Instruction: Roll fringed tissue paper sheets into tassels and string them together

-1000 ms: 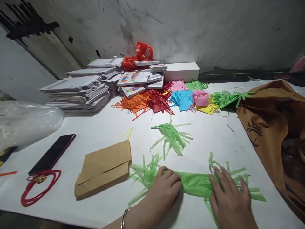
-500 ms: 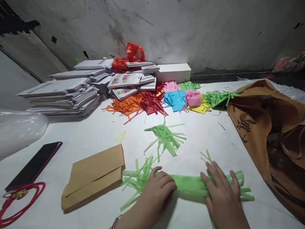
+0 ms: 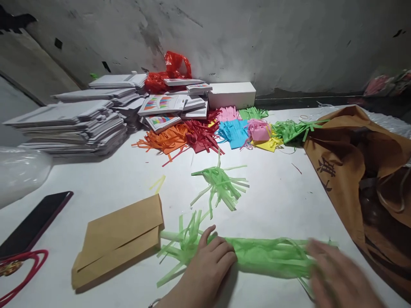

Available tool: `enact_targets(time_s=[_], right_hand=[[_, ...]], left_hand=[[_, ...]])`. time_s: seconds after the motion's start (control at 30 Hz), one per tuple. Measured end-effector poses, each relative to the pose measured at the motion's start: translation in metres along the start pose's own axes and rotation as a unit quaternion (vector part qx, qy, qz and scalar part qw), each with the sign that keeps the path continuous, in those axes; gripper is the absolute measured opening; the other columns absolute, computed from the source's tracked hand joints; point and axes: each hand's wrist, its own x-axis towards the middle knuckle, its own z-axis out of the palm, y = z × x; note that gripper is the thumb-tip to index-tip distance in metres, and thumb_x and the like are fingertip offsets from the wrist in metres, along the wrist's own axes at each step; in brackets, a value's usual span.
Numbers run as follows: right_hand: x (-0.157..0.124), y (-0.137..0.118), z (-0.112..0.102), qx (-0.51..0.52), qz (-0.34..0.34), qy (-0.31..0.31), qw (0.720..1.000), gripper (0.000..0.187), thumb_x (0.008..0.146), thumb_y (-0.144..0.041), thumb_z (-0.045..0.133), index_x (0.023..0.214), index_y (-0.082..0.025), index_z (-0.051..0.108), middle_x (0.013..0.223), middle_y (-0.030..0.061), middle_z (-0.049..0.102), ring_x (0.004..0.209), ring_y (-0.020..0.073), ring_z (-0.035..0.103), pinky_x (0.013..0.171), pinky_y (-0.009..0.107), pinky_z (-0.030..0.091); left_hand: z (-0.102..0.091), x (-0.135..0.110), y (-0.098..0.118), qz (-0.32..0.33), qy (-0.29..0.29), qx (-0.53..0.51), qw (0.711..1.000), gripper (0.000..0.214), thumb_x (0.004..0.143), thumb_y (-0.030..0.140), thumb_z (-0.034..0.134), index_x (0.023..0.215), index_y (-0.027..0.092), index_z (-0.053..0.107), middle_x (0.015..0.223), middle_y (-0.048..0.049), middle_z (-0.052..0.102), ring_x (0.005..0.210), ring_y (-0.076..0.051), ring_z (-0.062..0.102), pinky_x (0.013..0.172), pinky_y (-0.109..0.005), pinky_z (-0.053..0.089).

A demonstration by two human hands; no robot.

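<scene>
A light green strip of fringed tissue paper [image 3: 266, 252] lies lengthwise across the near table, with loose cut strands at its left end. My left hand [image 3: 213, 261] presses down on it left of its middle, fingers bent and close together, thumb side raised. At the strip's right end is my right hand [image 3: 337, 273], smeared by motion, so its fingers cannot be read. Just beyond the strip sits a separate tangled bunch of green tissue strands [image 3: 221, 184]. A folded brown paper piece [image 3: 118, 239] lies to the left of my left hand.
Stacked white sheets [image 3: 70, 128], printed boxes [image 3: 163, 105], a white box [image 3: 233, 94] and a red plastic bag [image 3: 176, 64] stand at the back. Coloured fringed tassels [image 3: 234, 132] lie before them. A phone [image 3: 35, 222] is left; a brown cloth bag [image 3: 340, 158] is right.
My right hand has moved right and toward me, off the middle-right of the green strip, whose right part now looks looser and wider. My left hand stays on the paper. The view has shifted slightly.
</scene>
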Motion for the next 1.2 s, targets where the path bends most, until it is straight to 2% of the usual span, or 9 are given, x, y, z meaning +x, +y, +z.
enact_targets(time_s=[0.1, 0.2, 0.4, 0.53, 0.7, 0.87, 0.97, 1.07, 1.2], right_hand=[[0.028, -0.066, 0.03, 0.037, -0.125, -0.045, 0.99, 0.032, 0.097, -0.016, 0.052, 0.126, -0.017, 0.066, 0.12, 0.0096, 0.073, 0.109, 0.025, 0.067, 0.098, 0.037, 0.049], [0.031, -0.094, 0.051, 0.099, -0.109, -0.028, 0.989, 0.029, 0.099, -0.008, 0.043, 0.107, -0.016, 0.07, 0.098, 0.0076, 0.074, 0.092, 0.0222, 0.068, 0.092, 0.037, 0.048], [0.013, -0.076, 0.054, 0.162, -0.014, -0.07, 0.984, 0.019, 0.103, -0.017, 0.048, 0.096, -0.022, 0.065, 0.087, 0.0035, 0.065, 0.08, 0.0195, 0.061, 0.08, 0.034, 0.041], [0.017, -0.067, 0.05, 0.133, 0.025, -0.137, 0.981, 0.02, 0.104, -0.021, 0.048, 0.086, -0.023, 0.057, 0.08, -0.0004, 0.06, 0.074, 0.0173, 0.059, 0.075, 0.033, 0.036], [0.025, -0.068, 0.059, 0.037, 0.025, -0.124, 0.991, 0.025, 0.105, -0.02, 0.046, 0.08, -0.023, 0.047, 0.07, -0.0031, 0.053, 0.063, 0.0178, 0.054, 0.069, 0.034, 0.028], [0.032, -0.07, 0.059, 0.004, 0.038, -0.125, 0.991, 0.028, 0.105, -0.024, 0.047, 0.077, -0.024, 0.045, 0.065, -0.0034, 0.051, 0.059, 0.0183, 0.052, 0.067, 0.035, 0.027], [0.038, -0.072, 0.051, -0.011, 0.076, -0.091, 0.993, 0.015, 0.102, -0.021, 0.052, 0.087, -0.022, 0.056, 0.078, 0.0027, 0.062, 0.073, 0.0232, 0.059, 0.074, 0.041, 0.034], [0.041, -0.081, 0.048, 0.054, 0.035, -0.035, 0.997, 0.014, 0.1, -0.014, 0.053, 0.106, -0.02, 0.064, 0.101, 0.01, 0.069, 0.096, 0.028, 0.062, 0.09, 0.048, 0.038], [0.039, -0.095, 0.061, 0.159, -0.052, 0.001, 0.986, 0.036, 0.102, -0.008, 0.033, 0.103, -0.016, 0.068, 0.093, 0.0096, 0.07, 0.094, 0.024, 0.059, 0.096, 0.043, 0.038]], left_hand=[[0.0, -0.002, 0.004, 0.005, -0.004, -0.003, 1.0, 0.031, 0.085, -0.001, 0.044, 0.099, 0.022, 0.058, 0.089, -0.0012, 0.072, 0.082, -0.019, 0.064, 0.116, -0.051, 0.027], [0.005, -0.011, 0.005, 0.017, 0.004, 0.014, 1.0, 0.026, 0.09, 0.002, 0.045, 0.098, 0.023, 0.059, 0.088, -0.001, 0.072, 0.081, -0.019, 0.063, 0.115, -0.048, 0.029], [0.01, -0.022, -0.001, -0.033, 0.028, 0.027, 0.999, 0.023, 0.087, 0.002, 0.048, 0.092, 0.022, 0.059, 0.087, -0.0014, 0.069, 0.078, -0.019, 0.059, 0.098, -0.044, 0.035], [0.006, -0.011, -0.003, -0.093, -0.032, 0.059, 0.993, 0.019, 0.093, 0.007, 0.049, 0.084, 0.021, 0.058, 0.081, -0.0014, 0.065, 0.074, -0.021, 0.057, 0.083, -0.04, 0.037], [0.004, 0.005, -0.004, -0.149, -0.116, 0.143, 0.972, 0.028, 0.098, 0.008, 0.046, 0.076, 0.02, 0.059, 0.075, -0.0019, 0.064, 0.071, -0.024, 0.056, 0.079, -0.042, 0.034], [0.005, 0.008, -0.008, -0.159, -0.122, 0.156, 0.967, 0.029, 0.097, 0.01, 0.05, 0.072, 0.02, 0.058, 0.071, -0.0014, 0.063, 0.067, -0.023, 0.054, 0.076, -0.041, 0.031], [0.009, 0.007, -0.011, -0.156, -0.106, 0.147, 0.971, 0.027, 0.096, 0.013, 0.053, 0.071, 0.02, 0.058, 0.071, -0.0007, 0.063, 0.067, -0.022, 0.054, 0.076, -0.041, 0.03], [0.013, 0.006, -0.013, -0.152, -0.098, 0.14, 0.973, 0.025, 0.094, 0.014, 0.056, 0.07, 0.02, 0.058, 0.07, 0.0, 0.062, 0.067, -0.022, 0.053, 0.077, -0.042, 0.031], [0.009, 0.008, -0.01, -0.161, -0.082, 0.146, 0.973, 0.023, 0.094, 0.011, 0.054, 0.073, 0.02, 0.057, 0.073, -0.0011, 0.061, 0.07, -0.022, 0.053, 0.078, -0.043, 0.033]])
